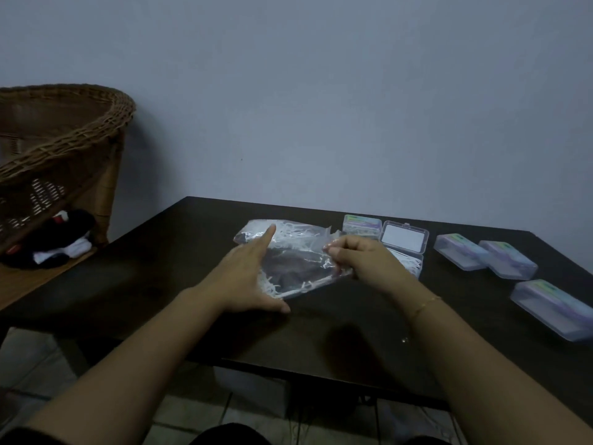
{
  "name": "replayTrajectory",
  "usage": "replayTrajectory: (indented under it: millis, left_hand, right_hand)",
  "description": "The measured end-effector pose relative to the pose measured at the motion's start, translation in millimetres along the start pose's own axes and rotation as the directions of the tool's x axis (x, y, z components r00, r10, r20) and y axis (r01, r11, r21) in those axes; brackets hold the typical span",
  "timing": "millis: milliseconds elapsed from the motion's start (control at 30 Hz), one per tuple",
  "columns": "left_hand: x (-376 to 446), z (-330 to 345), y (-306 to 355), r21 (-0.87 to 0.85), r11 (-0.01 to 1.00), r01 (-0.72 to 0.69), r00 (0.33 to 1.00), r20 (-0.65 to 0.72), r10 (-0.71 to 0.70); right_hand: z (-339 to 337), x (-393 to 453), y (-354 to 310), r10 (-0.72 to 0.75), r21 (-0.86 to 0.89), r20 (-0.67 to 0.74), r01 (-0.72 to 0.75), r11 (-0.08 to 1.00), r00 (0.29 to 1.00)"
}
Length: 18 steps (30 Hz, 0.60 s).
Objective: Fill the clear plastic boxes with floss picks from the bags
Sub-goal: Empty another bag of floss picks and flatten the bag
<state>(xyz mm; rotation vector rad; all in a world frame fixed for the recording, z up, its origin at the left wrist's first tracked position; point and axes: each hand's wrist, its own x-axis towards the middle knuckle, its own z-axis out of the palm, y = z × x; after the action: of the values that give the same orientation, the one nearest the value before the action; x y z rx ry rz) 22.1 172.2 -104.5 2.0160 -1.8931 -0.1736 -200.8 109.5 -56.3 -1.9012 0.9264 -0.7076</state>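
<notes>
While the bag is mostly drained, what matters: its torn mouth points right, toward the open box, and the right hand sits between them
bag: clear plastic bag [290, 258] lies flat on the dark table [179, 245], long axis running from far left to near right; white floss picks [293, 234] bunch at the far end and a few lie along the near edge
left hand: left hand [247, 277] lies flat on the bag's left part, fingers straight, index finger stretched toward the far corner, thumb out along the near edge; it pins the bag and grips nothing
right hand: right hand [356, 255] has its fingers curled, pinching the ragged open edge of the bag at its right end; whether a pick is also in the pinch I cannot tell
open box: open box [406, 252] stands just right of the right hand, lid [403, 236] tipped back, white picks showing in the tray, partly hidden behind the hand
shut boxes: one shut box [362, 224] just behind the bag's mouth; three closed boxes [487, 253] further right, well apart from the bag
nearer hand: the right one, by my judgement, is placed to carry picks across; the left is on the wrong side
next move: probably lift the mouth and shake or draw the remaining picks rightward into the tray
risk: thin film may slip from the pinch and scatter picks on the table
elsewhere: wicker chair [64, 139] at left
</notes>
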Motion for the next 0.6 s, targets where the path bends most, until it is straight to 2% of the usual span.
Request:
replayTrajectory:
  millis: [100, 233, 400, 500, 600]
  left_hand:
    - [5.1, 7.8, -1.2, -0.003, 1.0, 0.026, 0.993, 0.116, -0.025]
    - [11.7, 7.7, 0.4, 0.1, 0.995, -0.031, 0.988, 0.155, 0.015]
    - [21.7, -13.9, 11.6, 0.321, 0.928, -0.189, 0.974, 0.178, 0.137]
    - [31.8, -37.1, 28.6, 0.511, 0.814, -0.275, 0.961, 0.161, 0.223]
    - [43.2, -61.5, 45.2, 0.654, 0.694, -0.3, 0.945, 0.103, 0.311]
  right_hand:
    - [-19.4, -7.5, 11.3, 0.024, -0.037, -0.041, -0.025, 0.999, 0.999]
    - [-29.5, -14.3, 29.8, 0.095, 0.007, -0.082, -0.095, 0.995, 0.992]
    - [-29.9, -21.1, 54.3, 0.21, 0.292, -0.144, -0.161, 0.943, 0.967]
    - [-30.5, -20.2, 63.9, 0.25, 0.476, -0.124, -0.164, 0.864, 0.96]
    - [-31.8, -15.8, 68.2, 0.299, 0.628, -0.065, -0.194, 0.754, 0.952]
